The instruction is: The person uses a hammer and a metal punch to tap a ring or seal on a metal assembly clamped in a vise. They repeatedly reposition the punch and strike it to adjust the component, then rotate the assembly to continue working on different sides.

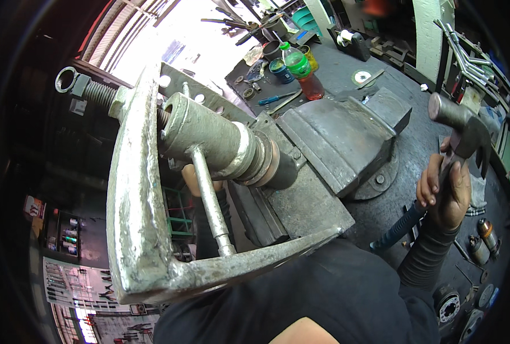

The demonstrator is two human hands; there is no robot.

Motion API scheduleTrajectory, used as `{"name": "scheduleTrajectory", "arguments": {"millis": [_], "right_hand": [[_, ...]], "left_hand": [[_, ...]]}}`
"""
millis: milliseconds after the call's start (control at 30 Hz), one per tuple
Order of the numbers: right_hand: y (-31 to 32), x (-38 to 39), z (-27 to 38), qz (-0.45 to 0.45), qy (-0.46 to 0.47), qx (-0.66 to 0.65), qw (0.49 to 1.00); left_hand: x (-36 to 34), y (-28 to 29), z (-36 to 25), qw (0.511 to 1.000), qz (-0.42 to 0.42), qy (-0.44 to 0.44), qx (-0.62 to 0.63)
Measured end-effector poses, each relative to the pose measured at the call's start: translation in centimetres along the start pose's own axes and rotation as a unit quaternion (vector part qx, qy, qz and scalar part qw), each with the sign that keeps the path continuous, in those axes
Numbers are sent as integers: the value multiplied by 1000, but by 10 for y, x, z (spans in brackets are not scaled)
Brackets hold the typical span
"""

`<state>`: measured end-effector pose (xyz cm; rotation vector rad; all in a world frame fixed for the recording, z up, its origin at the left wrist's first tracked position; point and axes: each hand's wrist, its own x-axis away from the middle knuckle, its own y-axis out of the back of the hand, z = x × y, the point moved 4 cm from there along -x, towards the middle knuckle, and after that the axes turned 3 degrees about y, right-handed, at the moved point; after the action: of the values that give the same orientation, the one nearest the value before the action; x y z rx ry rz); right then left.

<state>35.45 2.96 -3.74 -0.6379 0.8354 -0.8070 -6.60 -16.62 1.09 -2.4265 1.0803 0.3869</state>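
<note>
My right hand point(449, 198) is closed around the handle of a claw hammer point(464, 129), raised at the right with its head up. In front of me stands a heavy metal frame point(131, 200) with a threaded screw point(101, 94) through its far-left side. Inside the frame lies a thick metal cylinder point(206, 135), with a slim steel rod point(209, 200) running down from it. Its right end meets a dark round piece point(283, 169) beside the bench vise point(338, 140). My left hand point(193, 180) shows only partly, behind and below the cylinder; its fingers are hidden.
On the bench beyond the vise stand a bottle of red liquid point(304, 71) and small cans point(280, 70). Steel bars point(461, 51) lean at the far right. Motor parts point(487, 235) and round discs point(447, 304) lie at the right. A tool board point(80, 284) hangs lower left.
</note>
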Motion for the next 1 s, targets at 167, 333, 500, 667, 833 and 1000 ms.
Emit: {"name": "scheduleTrajectory", "arguments": {"millis": [167, 333, 500, 667, 833, 1000], "right_hand": [[1, -5, -22, -6, -61, 3, 998], [-4, -20, -48, 0, -104, -4, 995], [-11, -27, -65, -5, -147, 19, 989], [-13, -23, -81, 2, -177, 3, 984], [-5, -16, -90, -6, -197, -16, 980], [-1, -17, -91, -13, -198, -45, 979]], "left_hand": [[70, 5, -41, 966, -153, -86, -190], [104, -65, -74, 856, 68, -243, -452], [112, -123, -69, 783, 200, -283, -517], [105, -166, -55, 769, 236, -367, -467], [94, -196, -55, 723, 170, -436, -509], [95, -198, -58, 696, 99, -434, -564]]}}
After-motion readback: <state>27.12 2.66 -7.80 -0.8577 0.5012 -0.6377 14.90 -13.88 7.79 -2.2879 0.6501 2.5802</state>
